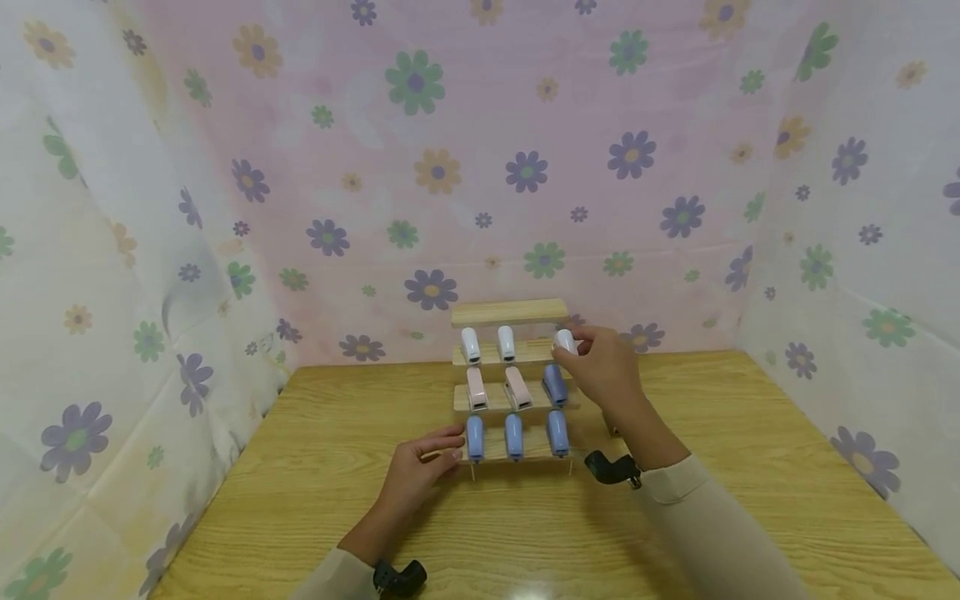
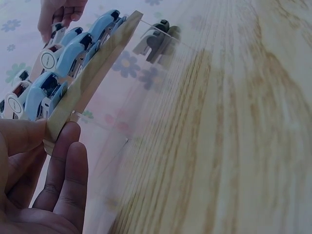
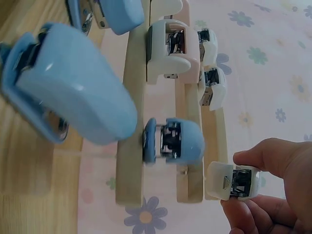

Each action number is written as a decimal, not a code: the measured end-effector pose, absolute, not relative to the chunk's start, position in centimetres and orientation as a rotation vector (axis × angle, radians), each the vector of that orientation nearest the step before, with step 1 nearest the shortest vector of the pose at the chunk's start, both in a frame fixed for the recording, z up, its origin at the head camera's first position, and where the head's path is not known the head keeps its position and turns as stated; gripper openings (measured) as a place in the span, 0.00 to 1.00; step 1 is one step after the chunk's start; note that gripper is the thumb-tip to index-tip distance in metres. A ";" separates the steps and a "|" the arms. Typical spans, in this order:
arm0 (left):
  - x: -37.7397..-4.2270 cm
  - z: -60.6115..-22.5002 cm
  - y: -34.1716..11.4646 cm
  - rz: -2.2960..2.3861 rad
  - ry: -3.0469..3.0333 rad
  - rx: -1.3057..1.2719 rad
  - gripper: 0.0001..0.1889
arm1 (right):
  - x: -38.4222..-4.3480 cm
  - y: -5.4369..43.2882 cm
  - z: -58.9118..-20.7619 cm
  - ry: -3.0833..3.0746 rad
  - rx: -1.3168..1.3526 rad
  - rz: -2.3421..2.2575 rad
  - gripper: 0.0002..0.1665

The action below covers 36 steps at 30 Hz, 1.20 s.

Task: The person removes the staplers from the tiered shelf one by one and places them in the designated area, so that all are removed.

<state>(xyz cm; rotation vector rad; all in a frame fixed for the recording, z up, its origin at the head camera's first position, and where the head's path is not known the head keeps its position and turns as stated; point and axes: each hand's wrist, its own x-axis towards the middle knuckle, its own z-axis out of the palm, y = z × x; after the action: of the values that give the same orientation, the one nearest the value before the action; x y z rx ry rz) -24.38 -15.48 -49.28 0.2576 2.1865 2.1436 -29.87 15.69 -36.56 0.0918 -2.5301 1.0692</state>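
Observation:
A stepped wooden rack (image 1: 459, 400) bears rows of mini staplers. My right hand (image 1: 606, 367) pinches a white stapler (image 1: 566, 341) between thumb and fingers at the right end of the row below the top board; the right wrist view shows this white stapler (image 3: 219, 180) at the board's end. Two more white staplers (image 1: 506, 343) sit left of it. Below are two pink staplers (image 1: 517, 388) and a darker blue stapler (image 1: 555, 385), then light blue staplers (image 1: 513, 437) on the lowest board. My left hand (image 1: 422, 467) grips the left end of that lowest board (image 2: 92, 78), thumb opposite fingers.
The rack's top board (image 1: 510, 312) stands above the white row. Behind the rack, a dark grey object (image 2: 156, 41) lies on the wooden table (image 1: 337, 483), its kind unclear. Flowered cloth (image 1: 480, 167) hangs at the back and both sides.

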 end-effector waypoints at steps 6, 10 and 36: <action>-24.5 -49.3 -15.6 2.146 2.184 0.275 0.13 | -28.7 17.1 -37.0 -2.521 0.082 1.019 0.27; -24.5 -49.4 -15.6 2.157 2.186 0.285 0.13 | -28.3 17.9 -37.2 -2.514 0.093 0.992 0.27; -24.5 -49.5 -15.6 2.142 2.192 0.285 0.14 | -26.5 24.3 -40.4 -2.595 -0.032 0.907 0.30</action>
<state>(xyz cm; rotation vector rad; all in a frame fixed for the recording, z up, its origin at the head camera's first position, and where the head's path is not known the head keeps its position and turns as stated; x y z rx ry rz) -24.48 -15.58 -49.51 0.2847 2.1924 2.1418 -26.54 24.26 -40.40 -0.0323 -2.5950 0.9073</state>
